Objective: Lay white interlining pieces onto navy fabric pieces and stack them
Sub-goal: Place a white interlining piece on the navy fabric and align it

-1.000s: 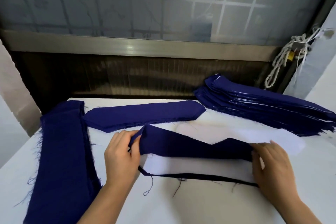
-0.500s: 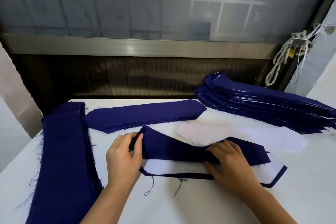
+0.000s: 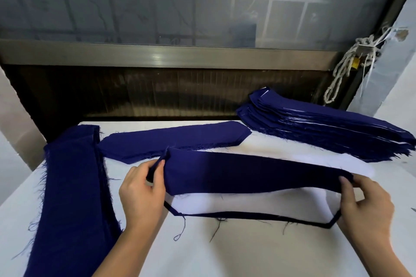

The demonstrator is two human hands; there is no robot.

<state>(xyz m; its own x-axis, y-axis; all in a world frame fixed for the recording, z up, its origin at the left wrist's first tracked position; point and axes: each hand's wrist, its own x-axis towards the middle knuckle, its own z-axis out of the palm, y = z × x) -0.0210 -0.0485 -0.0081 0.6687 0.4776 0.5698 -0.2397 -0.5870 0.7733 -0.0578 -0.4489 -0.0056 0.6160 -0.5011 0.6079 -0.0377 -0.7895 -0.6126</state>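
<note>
The left hand (image 3: pixel 141 193) pinches the left end of a navy fabric piece (image 3: pixel 254 173), thumb and fingers closed on the cloth's pointed corner. The right hand (image 3: pixel 364 204) grips the opposite end, with the thumb lying on top of the fabric and the fingers curled beneath it. Between the two hands the piece hangs stretched out lengthwise, lifted just clear of the worktop (image 3: pixel 225 254), its lower edge fraying a little.

Directly under it lies a white interlining piece (image 3: pixel 225 206), set on another navy piece of which only the dark near edge (image 3: pixel 258 217) and loose threads show; this edge runs from below the left hand to an angled corner at the right hand.

Beyond the held piece, near the right hand, a pale patch (image 3: pixel 358 168) shows on the worktop. It is probably another interlining piece, though white on white makes its outline hard to read.

At the back right sits a tall stack of navy pieces (image 3: pixel 326 132) with thin white lines showing between the layers. A single navy piece with pointed ends (image 3: pixel 175 141) lies flat at the back centre, just behind the left hand. Along the left side runs a long pile of navy fabric (image 3: pixel 72 198) with fringed edges.

A knotted rope (image 3: pixel 346 67) hangs at the right, beside a metal rail (image 3: pixel 157 54) beneath clouded glass.
</note>
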